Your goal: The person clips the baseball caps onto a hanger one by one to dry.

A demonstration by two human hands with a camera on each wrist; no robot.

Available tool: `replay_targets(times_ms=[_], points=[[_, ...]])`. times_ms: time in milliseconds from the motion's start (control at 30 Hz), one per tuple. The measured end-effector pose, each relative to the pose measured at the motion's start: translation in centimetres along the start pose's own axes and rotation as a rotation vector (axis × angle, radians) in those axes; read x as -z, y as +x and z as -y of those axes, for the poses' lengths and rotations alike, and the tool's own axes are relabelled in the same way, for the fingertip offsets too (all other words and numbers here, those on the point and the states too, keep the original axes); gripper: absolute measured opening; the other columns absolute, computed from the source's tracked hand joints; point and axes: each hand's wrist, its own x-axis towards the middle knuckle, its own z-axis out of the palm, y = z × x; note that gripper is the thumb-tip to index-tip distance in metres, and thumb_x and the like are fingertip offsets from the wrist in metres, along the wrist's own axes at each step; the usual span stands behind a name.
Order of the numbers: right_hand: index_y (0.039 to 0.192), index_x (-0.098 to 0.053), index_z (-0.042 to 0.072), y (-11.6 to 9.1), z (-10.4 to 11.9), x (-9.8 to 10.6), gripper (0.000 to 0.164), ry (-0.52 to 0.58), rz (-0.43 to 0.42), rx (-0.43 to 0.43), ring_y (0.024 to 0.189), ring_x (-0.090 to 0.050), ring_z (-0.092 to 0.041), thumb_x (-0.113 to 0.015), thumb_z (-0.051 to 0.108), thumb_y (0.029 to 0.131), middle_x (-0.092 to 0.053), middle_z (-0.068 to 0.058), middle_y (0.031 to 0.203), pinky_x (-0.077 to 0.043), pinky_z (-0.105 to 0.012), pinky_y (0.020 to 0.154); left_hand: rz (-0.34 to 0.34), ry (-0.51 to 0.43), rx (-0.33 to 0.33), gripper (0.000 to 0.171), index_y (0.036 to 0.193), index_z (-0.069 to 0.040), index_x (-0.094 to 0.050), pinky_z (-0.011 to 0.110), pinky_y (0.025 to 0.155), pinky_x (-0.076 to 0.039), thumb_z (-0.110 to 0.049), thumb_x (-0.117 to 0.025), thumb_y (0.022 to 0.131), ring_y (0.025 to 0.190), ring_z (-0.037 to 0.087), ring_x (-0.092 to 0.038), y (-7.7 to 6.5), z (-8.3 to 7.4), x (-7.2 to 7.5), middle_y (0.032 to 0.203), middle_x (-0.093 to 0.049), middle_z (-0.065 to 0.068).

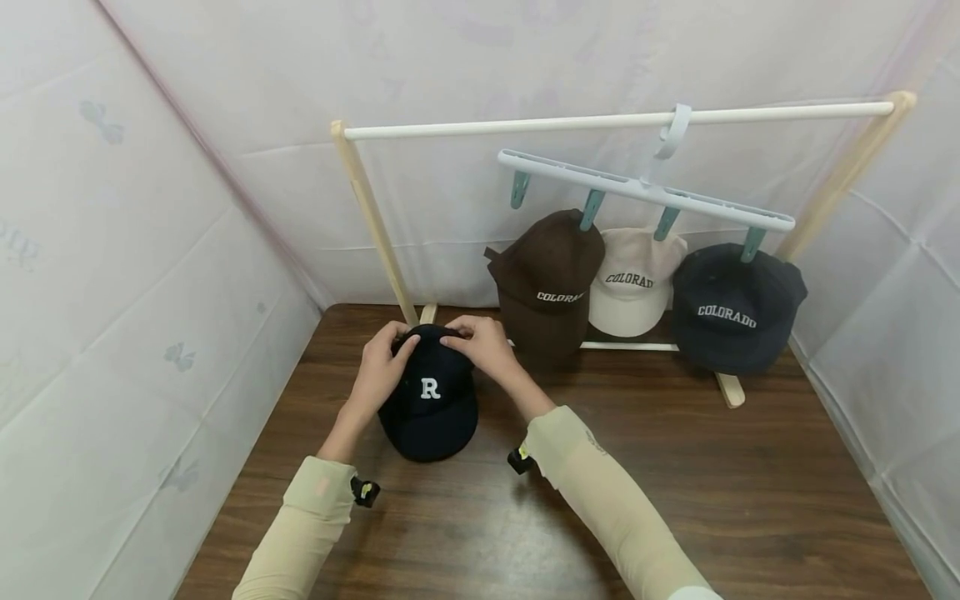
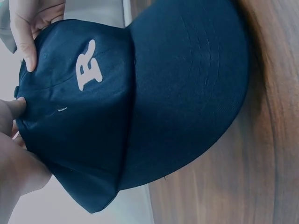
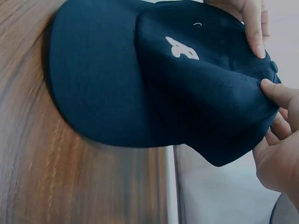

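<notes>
A dark navy baseball cap (image 1: 429,421) with a white letter R hangs upright between both hands at the left of the table, its brim pointing down toward the tabletop. My left hand (image 1: 377,372) pinches the top of the crown on its left side, thumb in front and fingers behind. On the crown's other side my right hand (image 1: 486,346) pinches it the same way. Both wrist views show the cap's front, the left wrist view with the brim (image 2: 187,84) to the right. The fingers behind the crown are mostly hidden.
A rack with a white bar (image 1: 487,127) and wooden posts stands at the back. From it hangs a pale blue clip hanger (image 1: 600,177) holding a brown cap (image 1: 543,275), a white cap (image 1: 626,304) and a dark cap (image 1: 731,333). Its leftmost clip (image 1: 519,190) holds nothing.
</notes>
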Motion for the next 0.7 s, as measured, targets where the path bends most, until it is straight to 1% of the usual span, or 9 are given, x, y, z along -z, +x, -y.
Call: replay_targets(times_ms=[167,267,333,467,567,633,700], points=[[0.104,-0.08,0.017,-0.4,1.0,0.9,0.015,0.084,-0.018,-0.026,0.095,-0.071,-0.017,-0.081,0.023,0.09,-0.077,0.0,0.104,-0.058,-0.033,0.079,-0.035,-0.049,-0.021,0.015,0.107,-0.005,-0.064,0.032,0.077,-0.047,-0.02,-0.063,0.103,0.087,0.021,-0.057,-0.1,-1.5,0.5,0.1,-0.065,0.01],[0.104,-0.079,0.017,-0.6,1.8,1.6,0.016,0.131,-0.028,-0.038,0.09,-0.07,-0.014,-0.081,0.022,0.089,-0.077,0.0,0.103,-0.057,-0.03,0.075,-0.053,-0.059,-0.027,0.015,0.107,-0.005,-0.064,0.027,0.076,-0.046,-0.019,-0.063,0.103,0.086,0.02,-0.057,0.2,-2.3,0.6,0.099,-0.065,0.01],[0.104,-0.079,0.016,-0.7,2.3,2.0,0.016,0.146,-0.035,-0.037,0.089,-0.07,-0.014,-0.081,0.021,0.089,-0.076,-0.001,0.103,-0.057,-0.029,0.074,-0.059,-0.062,-0.035,0.016,0.108,-0.005,-0.064,0.025,0.076,-0.046,-0.019,-0.063,0.103,0.086,0.019,-0.057,0.4,-2.7,0.7,0.098,-0.065,0.01],[0.105,-0.079,0.014,-1.0,3.0,2.6,0.017,0.154,-0.043,-0.02,0.09,-0.071,-0.014,-0.081,0.021,0.09,-0.077,-0.002,0.104,-0.057,-0.029,0.074,-0.058,-0.076,-0.045,0.016,0.109,-0.005,-0.063,0.025,0.076,-0.046,-0.02,-0.063,0.103,0.087,0.018,-0.056,0.4,-3.2,0.8,0.099,-0.064,0.01],[0.105,-0.079,0.014,-1.3,3.1,3.0,0.017,0.161,-0.048,-0.017,0.089,-0.071,-0.014,-0.081,0.021,0.089,-0.077,-0.001,0.103,-0.057,-0.03,0.074,-0.049,-0.085,-0.036,0.016,0.109,-0.006,-0.063,0.026,0.076,-0.046,-0.02,-0.063,0.103,0.087,0.019,-0.056,0.4,-3.6,0.8,0.099,-0.063,0.009],[0.105,-0.079,0.014,-1.4,3.2,3.2,0.017,0.166,-0.051,-0.022,0.089,-0.071,-0.013,-0.081,0.021,0.089,-0.077,0.0,0.102,-0.057,-0.03,0.075,-0.04,-0.087,-0.036,0.016,0.11,-0.005,-0.062,0.028,0.076,-0.047,-0.02,-0.063,0.103,0.088,0.02,-0.056,0.5,-3.9,0.7,0.1,-0.062,0.01],[0.105,-0.079,0.015,-1.5,3.3,3.5,0.017,0.175,-0.057,-0.02,0.091,-0.072,-0.012,-0.081,0.021,0.09,-0.078,0.001,0.102,-0.057,-0.03,0.076,-0.03,-0.086,-0.039,0.018,0.114,-0.005,-0.062,0.032,0.08,-0.048,-0.02,-0.062,0.104,0.092,0.021,-0.056,0.7,-4.1,0.7,0.105,-0.061,0.01]])
